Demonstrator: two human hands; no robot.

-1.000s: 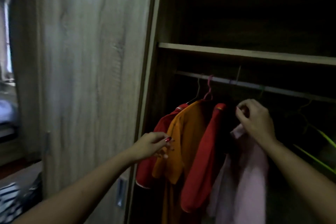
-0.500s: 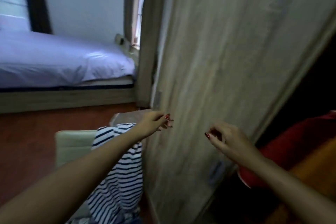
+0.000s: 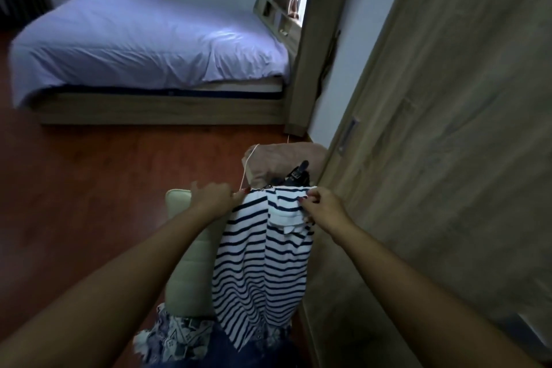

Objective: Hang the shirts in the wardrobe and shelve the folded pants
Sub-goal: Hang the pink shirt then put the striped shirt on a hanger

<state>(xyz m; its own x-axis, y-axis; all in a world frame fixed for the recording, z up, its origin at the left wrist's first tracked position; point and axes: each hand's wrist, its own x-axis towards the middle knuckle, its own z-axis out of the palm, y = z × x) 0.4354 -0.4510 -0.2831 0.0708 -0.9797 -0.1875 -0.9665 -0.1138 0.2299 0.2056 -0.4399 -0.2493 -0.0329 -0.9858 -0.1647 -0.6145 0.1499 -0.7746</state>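
- Striped shirt (image 3: 260, 263) drapes over the near chair (image 3: 185, 251), left of the wardrobe door (image 3: 448, 128).
- Left hand (image 3: 213, 199) pinches its top edge.
- Right hand (image 3: 324, 207) grips its collar, fingers curled.

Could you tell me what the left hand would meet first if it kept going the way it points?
The shirt: the left hand points its fingers at the top edge, seemingly touching it; depth is unclear.

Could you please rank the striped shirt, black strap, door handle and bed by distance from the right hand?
1. striped shirt, pinched by the right hand.
2. black strap, just beyond.
3. door handle, farther right.
4. bed, far left.
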